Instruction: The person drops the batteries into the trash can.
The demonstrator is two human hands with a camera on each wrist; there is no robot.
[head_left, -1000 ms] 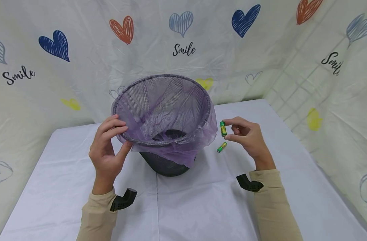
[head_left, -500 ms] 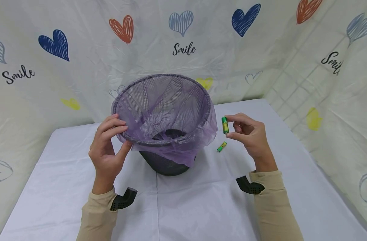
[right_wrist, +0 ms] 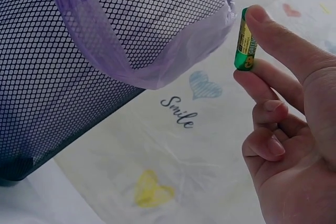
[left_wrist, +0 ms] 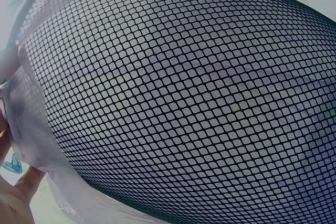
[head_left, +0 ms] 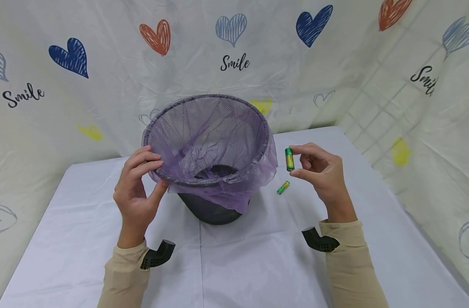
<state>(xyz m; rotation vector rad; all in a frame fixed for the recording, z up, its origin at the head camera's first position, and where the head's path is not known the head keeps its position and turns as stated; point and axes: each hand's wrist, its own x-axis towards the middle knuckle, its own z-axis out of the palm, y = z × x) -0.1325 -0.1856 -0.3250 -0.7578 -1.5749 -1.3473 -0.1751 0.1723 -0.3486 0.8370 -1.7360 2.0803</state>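
Observation:
A black mesh wastebasket (head_left: 213, 209) tilts toward me on the table, lined with a translucent purple bag (head_left: 234, 194) folded over its rim. My left hand (head_left: 136, 192) grips that rim on its left side, thumb below and fingers above. To the right of the basket, my right hand (head_left: 321, 171) pinches a green and yellow battery (head_left: 289, 159) by its two ends between thumb and index finger. The held battery (right_wrist: 245, 40) shows close up in the right wrist view, beside the bag's edge. A second green battery (head_left: 283, 187) lies on the table below the right hand.
The table wears a white cloth (head_left: 234, 265) with a crease running toward me. Behind it hangs a pale curtain (head_left: 196, 68) printed with hearts and the word "Smile". Black wrist mounts (head_left: 157, 255) sit on both sleeves.
My right hand, holding the battery, has risen and moved slightly right, away from the basket. The left hand, basket and the battery on the table have stayed put.

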